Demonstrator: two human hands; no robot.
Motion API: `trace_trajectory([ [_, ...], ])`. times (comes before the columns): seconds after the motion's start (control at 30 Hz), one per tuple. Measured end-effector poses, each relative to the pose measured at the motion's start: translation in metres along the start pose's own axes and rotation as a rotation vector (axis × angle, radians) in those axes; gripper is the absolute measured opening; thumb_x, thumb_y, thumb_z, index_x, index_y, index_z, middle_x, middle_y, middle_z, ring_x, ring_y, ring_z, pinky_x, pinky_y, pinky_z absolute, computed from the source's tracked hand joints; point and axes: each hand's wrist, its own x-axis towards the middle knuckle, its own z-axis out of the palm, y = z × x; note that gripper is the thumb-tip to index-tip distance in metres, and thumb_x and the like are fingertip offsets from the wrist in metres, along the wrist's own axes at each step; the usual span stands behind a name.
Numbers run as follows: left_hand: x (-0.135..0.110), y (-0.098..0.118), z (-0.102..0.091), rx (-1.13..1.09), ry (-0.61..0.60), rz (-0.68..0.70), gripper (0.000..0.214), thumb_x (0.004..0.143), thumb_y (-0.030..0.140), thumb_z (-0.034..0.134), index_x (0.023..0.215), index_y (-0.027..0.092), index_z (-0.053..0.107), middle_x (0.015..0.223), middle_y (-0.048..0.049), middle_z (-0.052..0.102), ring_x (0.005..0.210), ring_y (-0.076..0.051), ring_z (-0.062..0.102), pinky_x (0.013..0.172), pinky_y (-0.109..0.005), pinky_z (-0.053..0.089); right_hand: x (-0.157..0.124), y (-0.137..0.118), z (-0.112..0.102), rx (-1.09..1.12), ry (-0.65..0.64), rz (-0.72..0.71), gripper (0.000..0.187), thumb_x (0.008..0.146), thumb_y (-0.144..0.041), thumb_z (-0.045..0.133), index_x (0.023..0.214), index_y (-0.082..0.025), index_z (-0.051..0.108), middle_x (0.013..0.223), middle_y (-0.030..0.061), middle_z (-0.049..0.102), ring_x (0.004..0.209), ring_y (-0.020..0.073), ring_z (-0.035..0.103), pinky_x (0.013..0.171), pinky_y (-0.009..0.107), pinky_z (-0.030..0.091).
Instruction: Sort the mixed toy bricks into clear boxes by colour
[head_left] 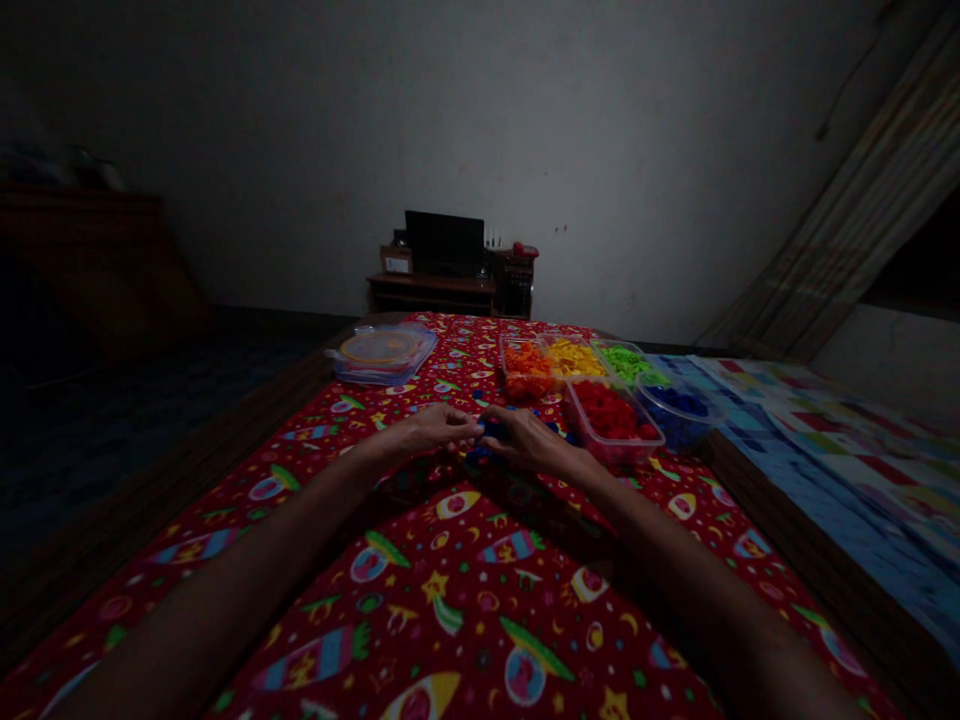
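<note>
Both my arms reach forward over a table covered with a red cloth printed with rockets and stars. My left hand and my right hand meet at the middle of the table, fingers pinched together around small dark blue pieces between them. More blue pieces lie on the cloth just under the hands. It is too dim to make out the pieces' shape.
Clear plastic tubs stand right of the hands: orange pieces, yellow, green, red and blue. A stack of lids lies at the far left. A patterned bed adjoins the right edge. A low shelf stands against the wall.
</note>
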Motion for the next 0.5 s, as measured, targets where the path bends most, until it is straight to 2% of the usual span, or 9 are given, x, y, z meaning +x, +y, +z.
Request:
trace_trajectory([
  [0.13,0.001,-0.002,0.005,-0.016,0.032,0.014,0.054,0.068,0.067,0.055,0.077,0.015,0.068,0.063,-0.0002,0.06,0.058,-0.012,0.051,0.052,-0.021,0.039,0.002,0.003,0.0,-0.048,0.016,-0.03,0.021,0.086,-0.027,0.052,0.099,-0.013,0.06,0.074,0.0028,0.062,0.06,0.0093,0.05,0.056,0.019,0.032],
  [0.23,0.005,-0.006,0.004,0.017,0.093,-0.008,0.057,0.068,0.068,0.053,0.077,0.014,0.066,0.065,-0.0014,0.062,0.058,-0.014,0.054,0.052,-0.022,0.04,0.002,0.007,-0.018,-0.132,0.071,0.006,0.021,0.087,-0.028,0.052,0.096,-0.013,0.062,0.071,0.0029,0.062,0.058,0.0089,0.049,0.056,0.019,0.032],
  [0.37,0.007,-0.01,-0.002,0.174,0.126,0.008,0.051,0.068,0.064,0.054,0.076,0.015,0.064,0.067,-0.0013,0.064,0.061,-0.016,0.057,0.053,-0.022,0.042,-0.009,0.024,-0.07,-0.31,0.255,0.189,0.026,0.088,-0.031,0.048,0.098,-0.013,0.063,0.075,0.0049,0.063,0.062,0.0113,0.052,0.06,0.021,0.035],
  [0.5,0.005,-0.006,-0.007,0.34,0.088,0.061,0.039,0.071,0.051,0.054,0.082,0.016,0.066,0.077,-0.0027,0.069,0.069,-0.018,0.061,0.061,-0.024,0.046,-0.042,0.063,-0.129,-0.521,0.472,0.459,0.028,0.086,-0.032,0.05,0.099,-0.012,0.065,0.085,0.011,0.066,0.073,0.0173,0.058,0.068,0.026,0.039],
])
